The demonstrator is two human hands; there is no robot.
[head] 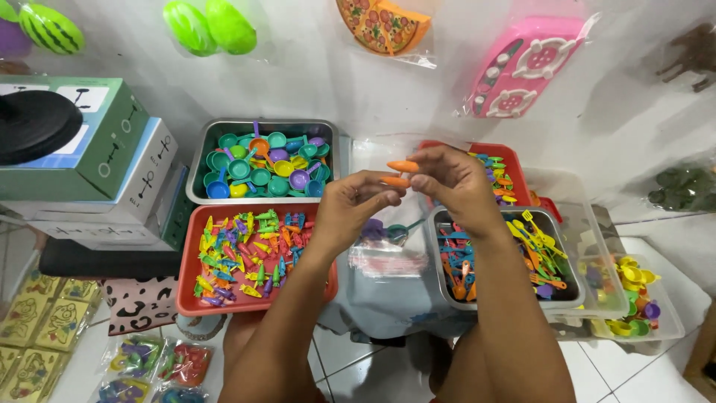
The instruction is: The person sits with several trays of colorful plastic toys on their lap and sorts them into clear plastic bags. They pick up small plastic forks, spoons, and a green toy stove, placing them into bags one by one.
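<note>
Fingers (418, 179) of both hands pinch two small orange toy pieces (403, 166) above the clear bag (384, 261).
We judge sorting mid-way: trays beside the bag full, bag nearly empty.

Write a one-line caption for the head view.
Left hand and right hand each pinch a small orange toy piece above trays of colourful plastic toys.

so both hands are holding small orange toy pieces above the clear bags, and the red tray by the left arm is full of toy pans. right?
Not quite. In the head view the red tray holds small multicoloured toy vegetables; the toy pans lie in the metal tray behind it. The rest stands: left hand and right hand hold orange pieces above the clear bags.
</note>
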